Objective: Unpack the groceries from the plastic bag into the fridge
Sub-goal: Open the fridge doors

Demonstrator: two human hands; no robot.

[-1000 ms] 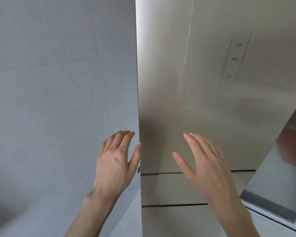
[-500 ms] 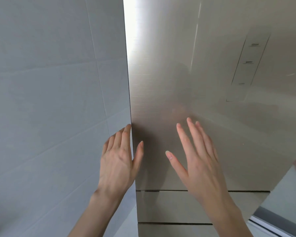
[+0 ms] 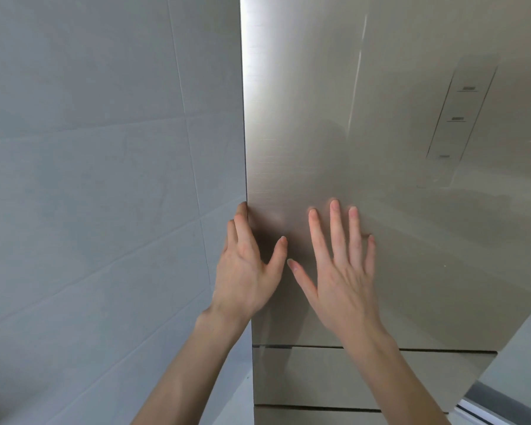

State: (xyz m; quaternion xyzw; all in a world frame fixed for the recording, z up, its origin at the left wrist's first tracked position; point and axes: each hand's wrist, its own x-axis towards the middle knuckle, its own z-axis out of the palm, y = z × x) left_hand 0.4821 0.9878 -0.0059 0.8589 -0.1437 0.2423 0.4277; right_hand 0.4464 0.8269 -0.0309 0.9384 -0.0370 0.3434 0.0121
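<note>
The fridge door [image 3: 380, 148] is brushed steel and stands closed, filling the middle and right of the view. My left hand [image 3: 246, 271] is at the door's left edge, fingers lying along its side next to the wall and thumb on the front face. Flat against the door front lies my right hand [image 3: 341, 271], fingers spread and holding nothing. No plastic bag or groceries are in view.
A grey tiled wall [image 3: 105, 179] runs close along the fridge's left side. Two closed drawer fronts [image 3: 334, 378] sit below the door. A control strip [image 3: 460, 118] is on the door at upper right. A shiny panel with a grey edge [image 3: 509, 400] shows at lower right.
Both hands moved up and forward to the door. The left hand reached the door's left edge and closed around it; the right hand came to rest flat on the front.
</note>
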